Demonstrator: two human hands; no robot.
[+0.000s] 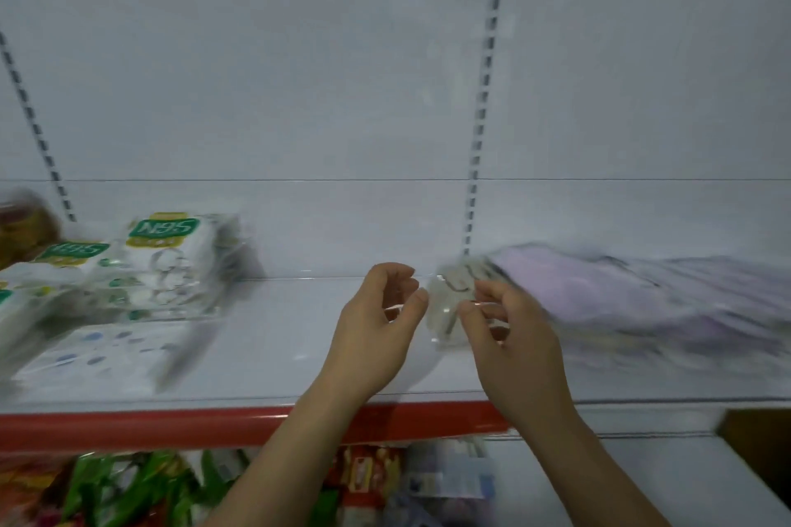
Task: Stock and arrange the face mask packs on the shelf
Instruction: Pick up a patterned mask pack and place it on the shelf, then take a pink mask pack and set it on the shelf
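Observation:
A pile of purple face mask packs (633,300) in clear wrap lies on the white shelf (299,338), right of middle and blurred. Its clear end flap (447,308) points left, between my two hands. My right hand (513,342) hovers at that flap with loosely curled fingers, the fingertips at the plastic's edge; whether they touch it is unclear. My left hand (381,325) is just left of the flap, fingers and thumb loosely curled with nothing in them. White N95 mask packs (162,265) with green labels are stacked at the shelf's left.
The shelf has a red front strip (150,428) and a white back panel with slotted uprights (479,128). More white packs (98,355) lie flat at the front left. Colourful snack packets (128,488) fill the shelf below. A brown box (757,445) stands at the lower right.

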